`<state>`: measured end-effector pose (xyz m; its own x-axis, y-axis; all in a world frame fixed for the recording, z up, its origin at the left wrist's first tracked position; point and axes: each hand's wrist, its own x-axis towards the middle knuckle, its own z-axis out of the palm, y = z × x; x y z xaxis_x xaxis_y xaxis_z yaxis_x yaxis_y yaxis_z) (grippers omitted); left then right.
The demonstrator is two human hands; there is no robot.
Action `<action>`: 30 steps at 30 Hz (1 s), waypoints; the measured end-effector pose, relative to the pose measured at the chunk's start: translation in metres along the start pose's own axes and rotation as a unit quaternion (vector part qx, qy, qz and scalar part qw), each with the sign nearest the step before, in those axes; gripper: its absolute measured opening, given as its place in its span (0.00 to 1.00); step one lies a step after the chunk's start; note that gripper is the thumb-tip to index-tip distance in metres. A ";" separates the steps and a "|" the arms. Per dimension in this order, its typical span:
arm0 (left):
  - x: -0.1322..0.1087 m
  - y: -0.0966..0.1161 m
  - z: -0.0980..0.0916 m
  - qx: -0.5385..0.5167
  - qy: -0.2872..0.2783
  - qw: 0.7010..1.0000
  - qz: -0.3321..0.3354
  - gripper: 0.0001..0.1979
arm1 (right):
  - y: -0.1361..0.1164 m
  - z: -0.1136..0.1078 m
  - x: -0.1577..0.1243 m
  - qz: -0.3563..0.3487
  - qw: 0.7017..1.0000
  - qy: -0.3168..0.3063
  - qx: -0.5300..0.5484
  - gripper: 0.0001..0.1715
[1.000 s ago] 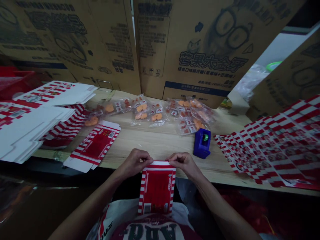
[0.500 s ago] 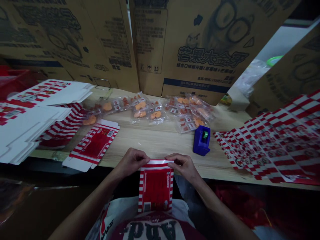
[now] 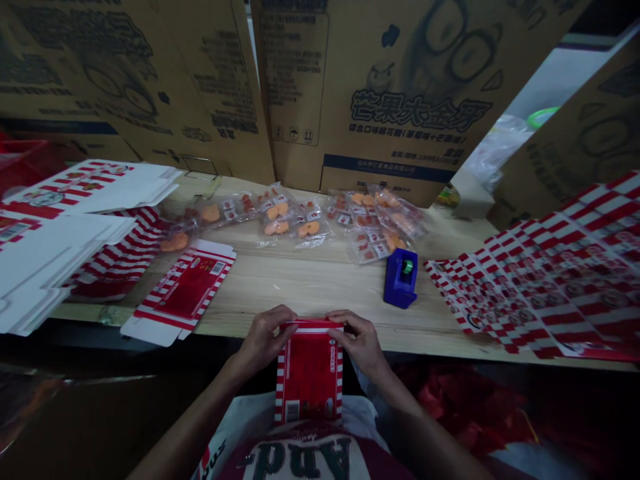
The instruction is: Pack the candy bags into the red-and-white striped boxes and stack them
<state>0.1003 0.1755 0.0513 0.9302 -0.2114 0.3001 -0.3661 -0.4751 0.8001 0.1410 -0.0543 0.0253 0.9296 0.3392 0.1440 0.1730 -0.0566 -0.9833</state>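
You have the red-and-white striped carton (image 3: 309,377) standing upright just in front of your chest, at the near edge of the wooden table (image 3: 320,287), its lower end down against your shirt. The face turned toward you is a solid red panel with small white print and a logo near the upper right corner. Red and white stripes run down both long sides, and there is a barcode patch at the lower left. Its top end shows a narrow white-and-red flap lying flat across the opening. Your left hand (image 3: 263,340) is closed over the carton's upper left corner and your right hand (image 3: 360,340) over the upper right, fingers curled tight on that top edge, so both hands grip the carton and nothing else. Whether the flap is fully tucked in is hidden by your fingers. On the table past your hands, a blue tape dispenser (image 3: 400,279) sits a little to the right, well apart from the carton. Further back lies a row of clear snack packets (image 3: 300,223) with orange pieces inside. To the left, one flat carton blank (image 3: 183,293) hangs partly over the table's near edge, beside stacks of folded blanks (image 3: 55,247). To the right, striped printed sheets (image 3: 540,280) are fanned out overlapping one another. Big brown shipping boxes (image 3: 400,100) stand along the back of the table.
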 end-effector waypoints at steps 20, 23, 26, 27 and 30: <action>-0.006 -0.030 0.045 -0.273 0.204 0.912 -0.228 0.09 | 0.042 -0.121 0.027 0.078 0.875 0.435 -0.198 0.19; -0.004 -0.027 0.042 -0.282 0.197 0.906 -0.246 0.11 | 0.052 -0.125 0.038 0.080 0.873 0.447 -0.181 0.17; -0.002 -0.023 0.039 -0.306 0.178 0.894 -0.274 0.13 | 0.057 -0.122 0.044 0.076 0.869 0.465 -0.154 0.17; -0.001 -0.021 0.037 -0.311 0.169 0.891 -0.283 0.15 | 0.058 -0.120 0.044 0.071 0.867 0.471 -0.144 0.18; 0.000 -0.018 0.035 -0.324 0.141 0.883 -0.310 0.19 | 0.063 -0.109 0.037 0.052 0.866 0.486 -0.109 0.22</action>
<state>0.1062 0.1544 0.0188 0.9495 0.1822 -0.2553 0.2224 0.1827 0.9577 0.2220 -0.1480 -0.0191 0.7608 -0.6220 0.1849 0.0300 -0.2510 -0.9675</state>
